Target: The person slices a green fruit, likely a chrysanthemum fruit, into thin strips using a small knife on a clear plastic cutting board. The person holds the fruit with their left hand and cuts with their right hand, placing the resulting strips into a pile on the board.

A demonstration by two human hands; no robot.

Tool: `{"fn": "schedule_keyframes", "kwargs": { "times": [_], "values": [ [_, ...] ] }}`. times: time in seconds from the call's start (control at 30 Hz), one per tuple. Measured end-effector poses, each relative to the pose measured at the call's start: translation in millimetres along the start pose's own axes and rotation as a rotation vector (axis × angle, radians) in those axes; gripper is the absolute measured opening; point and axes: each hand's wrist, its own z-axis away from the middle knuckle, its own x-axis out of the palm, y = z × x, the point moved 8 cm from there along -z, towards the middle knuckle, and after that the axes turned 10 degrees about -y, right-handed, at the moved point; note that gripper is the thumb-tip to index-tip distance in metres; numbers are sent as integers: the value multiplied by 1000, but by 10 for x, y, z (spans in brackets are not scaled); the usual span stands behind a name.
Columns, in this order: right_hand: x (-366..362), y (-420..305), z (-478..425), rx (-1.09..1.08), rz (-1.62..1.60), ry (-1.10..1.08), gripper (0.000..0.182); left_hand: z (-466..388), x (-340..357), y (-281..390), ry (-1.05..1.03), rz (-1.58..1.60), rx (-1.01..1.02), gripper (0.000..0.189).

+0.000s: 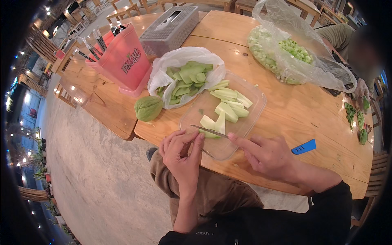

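Note:
My right hand [269, 153] grips a knife [211, 131], its blade lying across a chayote piece [209, 134] near the close edge of a clear plastic lid or tray [260, 105]. The fingertips of my left hand [182, 150] hold the left end of that piece, beside the blade. Just beyond the blade are pale chayote wedges [226, 111], with cut sticks [228, 93] farther up on the plastic. A whole green chayote [148, 108] rests on the wood to the left. Behind it a white plastic bag [157, 69] stands with its mouth spread, holding green peelings [191, 73].
A pink cutlery holder [131, 58] and a grey tissue box [171, 27] stand at the back left of the wooden table [226, 46]. A clear bag of diced pieces [266, 49] lies back right. A blue blade cover [303, 147] is right of my right hand. Another person [340, 36] sits at far right.

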Motion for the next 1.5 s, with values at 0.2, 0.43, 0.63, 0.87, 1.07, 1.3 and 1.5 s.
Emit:
{"fn": "schedule_keyframes", "kwargs": {
  "times": [0.2, 0.43, 0.63, 0.87, 1.07, 1.3, 1.5],
  "values": [
    [32, -28, 23, -13, 59, -31, 66, -3, -2, 33, 17, -42, 62, 15],
    [18, -45, 18, -32, 85, -72, 66, 16, 0, 11, -2, -72, 23, 16],
    [27, -53, 15, -34, 96, -77, 64, 6, -28, 41, 48, -68, 40, 19],
    [98, 15, 36, -12, 72, -136, 71, 6, -23, 61, 42, -80, 29, 19],
    [137, 27, 44, -9, 64, -146, 72, 19, -21, 42, 40, -75, 30, 19],
    [96, 67, 23, 63, -33, -145, 62, 12, -5, 50, 27, -76, 60, 19],
    [-64, 122, 50, 96, -78, -70, 40, -34, 37, 22, -47, -55, 73, 19]
  ]
}}
